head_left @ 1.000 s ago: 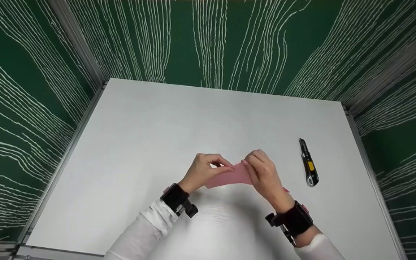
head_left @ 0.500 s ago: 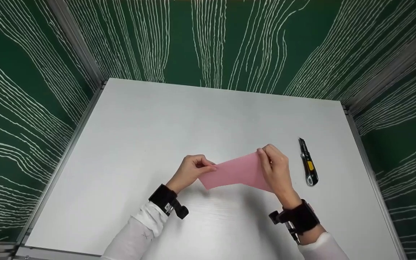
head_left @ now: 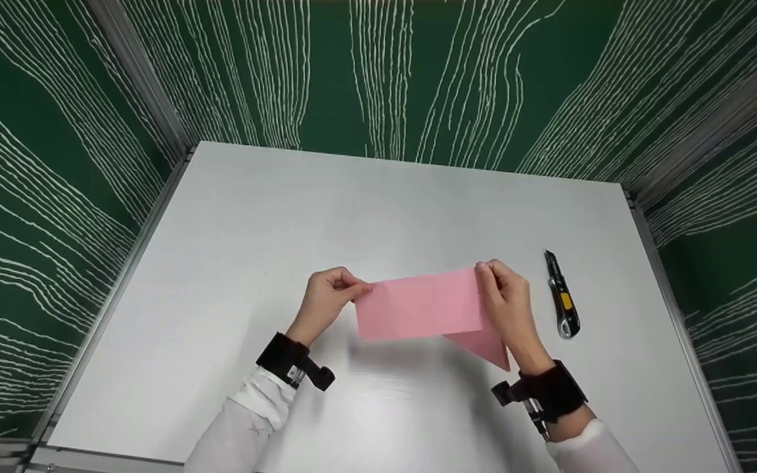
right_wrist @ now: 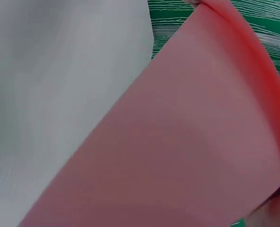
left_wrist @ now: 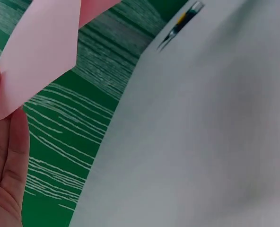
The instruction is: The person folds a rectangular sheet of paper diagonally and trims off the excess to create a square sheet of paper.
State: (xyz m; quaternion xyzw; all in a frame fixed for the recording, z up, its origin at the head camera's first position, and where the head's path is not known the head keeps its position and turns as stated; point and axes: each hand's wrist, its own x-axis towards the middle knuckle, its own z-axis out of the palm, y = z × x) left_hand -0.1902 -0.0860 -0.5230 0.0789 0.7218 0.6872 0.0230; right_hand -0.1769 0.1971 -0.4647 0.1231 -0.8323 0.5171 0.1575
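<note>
I find the pink paper [head_left: 418,305], just below centre frame, pinched near its top corners by the left grip [head_left: 326,297] and right grip [head_left: 511,302], and judge it light, bendable, easily creased, best held by edges.

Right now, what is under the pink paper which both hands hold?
The white table lies under the pink paper. In the head view, the paper covers the patch directly behind it, so that part cannot be seen.

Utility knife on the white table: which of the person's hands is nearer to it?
Right: the right hand is just left of the utility knife; the left hand is farther left, holding the far end of the pink paper.
</note>
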